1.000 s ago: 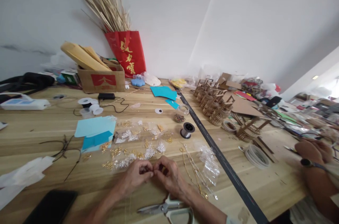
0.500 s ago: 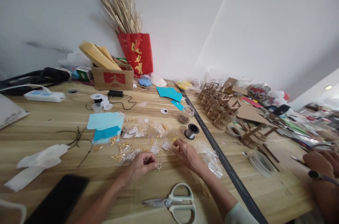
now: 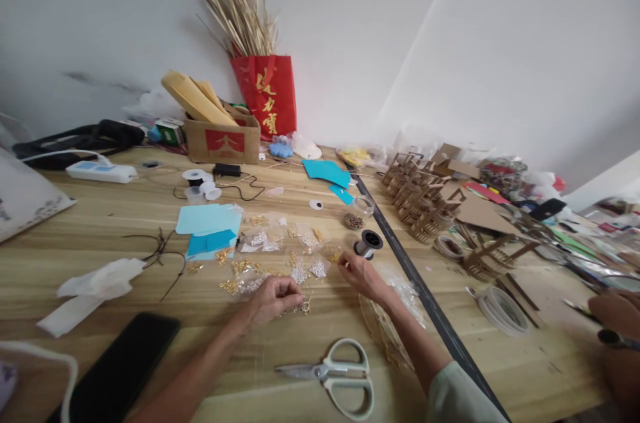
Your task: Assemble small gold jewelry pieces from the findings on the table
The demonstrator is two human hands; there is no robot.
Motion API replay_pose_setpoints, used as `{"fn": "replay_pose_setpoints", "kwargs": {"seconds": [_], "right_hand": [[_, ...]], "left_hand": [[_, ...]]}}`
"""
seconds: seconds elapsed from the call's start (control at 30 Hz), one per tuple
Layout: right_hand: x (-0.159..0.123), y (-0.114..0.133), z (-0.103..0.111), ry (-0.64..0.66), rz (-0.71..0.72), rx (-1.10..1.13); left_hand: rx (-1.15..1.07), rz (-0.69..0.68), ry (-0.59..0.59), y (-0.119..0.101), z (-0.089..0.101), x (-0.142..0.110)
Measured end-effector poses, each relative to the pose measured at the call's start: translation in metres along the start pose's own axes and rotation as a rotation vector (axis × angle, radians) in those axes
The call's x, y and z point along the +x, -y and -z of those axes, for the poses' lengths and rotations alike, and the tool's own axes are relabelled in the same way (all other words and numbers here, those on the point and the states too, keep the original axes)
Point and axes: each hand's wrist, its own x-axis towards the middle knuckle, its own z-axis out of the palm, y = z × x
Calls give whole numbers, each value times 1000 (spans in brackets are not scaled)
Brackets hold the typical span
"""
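Observation:
My left hand [image 3: 277,298] is closed in a pinch on a small metal ring piece [image 3: 306,307], with a thin pin sticking up from it. To its right, my right hand [image 3: 364,274] has its fingertips pressed together beside a small bag of gold-coloured findings [image 3: 331,251]; anything between those fingertips is too small to make out. Silver beads [image 3: 299,273] and more gold pieces [image 3: 245,265] lie in clear bags just beyond my left hand. White-handled scissors [image 3: 340,375] rest in front of me, below both hands.
A spool of wire [image 3: 369,244] and a dish of beads [image 3: 353,221] stand behind my right hand. Crumpled clear bags [image 3: 407,296] lie under my right forearm. A black phone [image 3: 123,369] is at the left. Another person's hand [image 3: 617,313] is at the far right, near small wooden baskets [image 3: 425,213].
The view has shifted slightly, so the table's things sit further right. My right hand's fingers have drawn together near the gold pieces. My left hand keeps its pinch on the ring piece.

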Motion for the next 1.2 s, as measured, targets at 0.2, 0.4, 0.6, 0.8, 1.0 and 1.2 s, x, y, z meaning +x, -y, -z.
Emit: {"fn": "replay_pose_setpoints", "kwargs": {"seconds": [0.2,0.4,0.6,0.8,1.0,1.2], "right_hand": [[8,-10,26,12,73,275],[8,-6,40,24,86,192],[9,12,16,104,38,-123],[10,12,-13,174,-12,-339],[8,4,-10,144,-21,-337],[11,-9,10,76,-23,-80]], "left_hand": [[-44,-6,2,11,-2,4],[-56,2,-6,16,-2,5],[-51,14,-26,13,-1,5],[-68,12,-24,11,-1,4],[-75,4,-16,16,-1,5],[-76,24,-20,10,-1,3]]}}
